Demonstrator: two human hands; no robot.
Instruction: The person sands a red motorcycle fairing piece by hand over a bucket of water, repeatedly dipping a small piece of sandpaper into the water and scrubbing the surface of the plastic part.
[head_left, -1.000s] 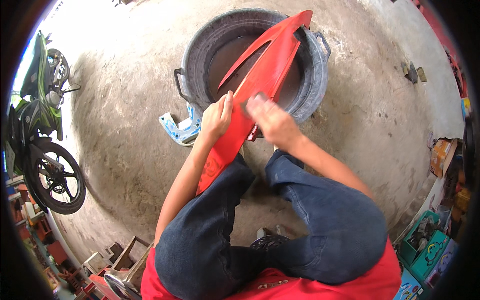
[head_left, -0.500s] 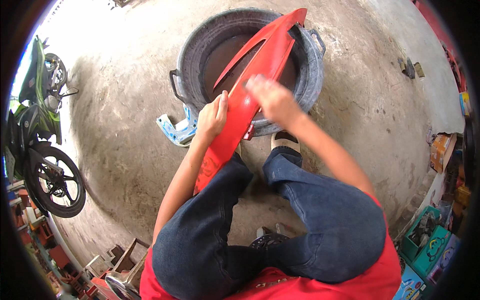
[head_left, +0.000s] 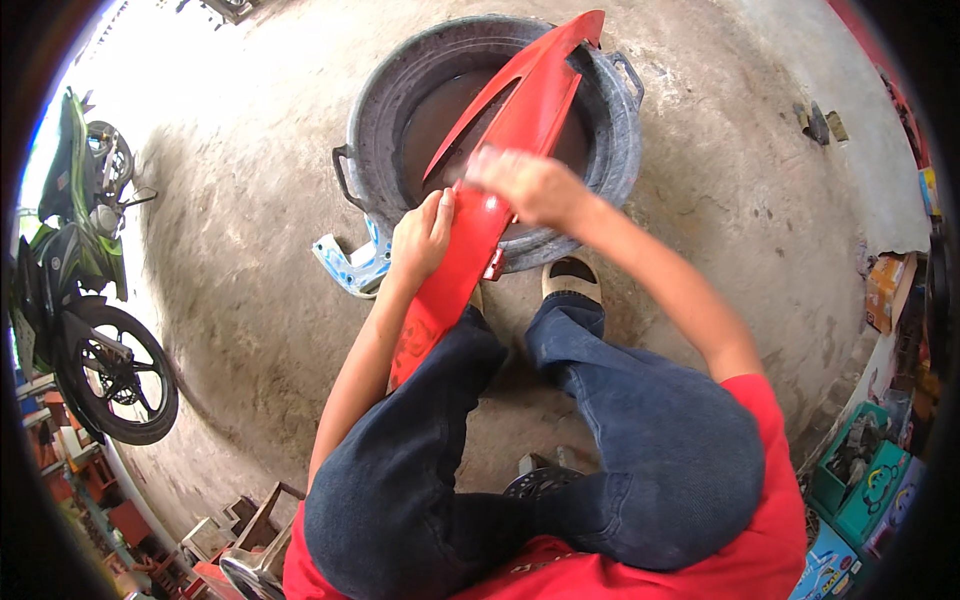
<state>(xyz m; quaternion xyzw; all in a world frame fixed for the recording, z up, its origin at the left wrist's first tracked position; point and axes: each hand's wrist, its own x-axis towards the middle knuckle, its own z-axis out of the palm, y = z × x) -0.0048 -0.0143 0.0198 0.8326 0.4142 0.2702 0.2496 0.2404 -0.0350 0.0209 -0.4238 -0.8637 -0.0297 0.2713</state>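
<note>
A long red motorcycle body panel (head_left: pixel 468 250) slants from between my knees up over a grey tub (head_left: pixel 618 160). Its forked far end reaches across the tub's rim, above brownish water. My left hand (head_left: pixel 423 238) grips the panel's left edge, thumb on top and fingers wrapped around it. Over the panel's middle, my right hand (head_left: pixel 530 187) is curled and pressed to the red surface. Its fingertips are smeared by motion, and anything under them is hidden. A smaller white and blue plastic piece (head_left: pixel 350 268) lies on the floor against the tub's near left side.
A green and black motorcycle (head_left: pixel 75 230) stands at the far left. Wooden pieces (head_left: pixel 265 520) lie at the lower left. Along the right are a teal box (head_left: pixel 880 500) and a cardboard box (head_left: pixel 885 290). Dark scraps (head_left: pixel 818 125) lie on the concrete floor.
My right hand has slid a little left across the panel. My left hand keeps its grip, and the panel's far end has shifted slightly left in the picture.
</note>
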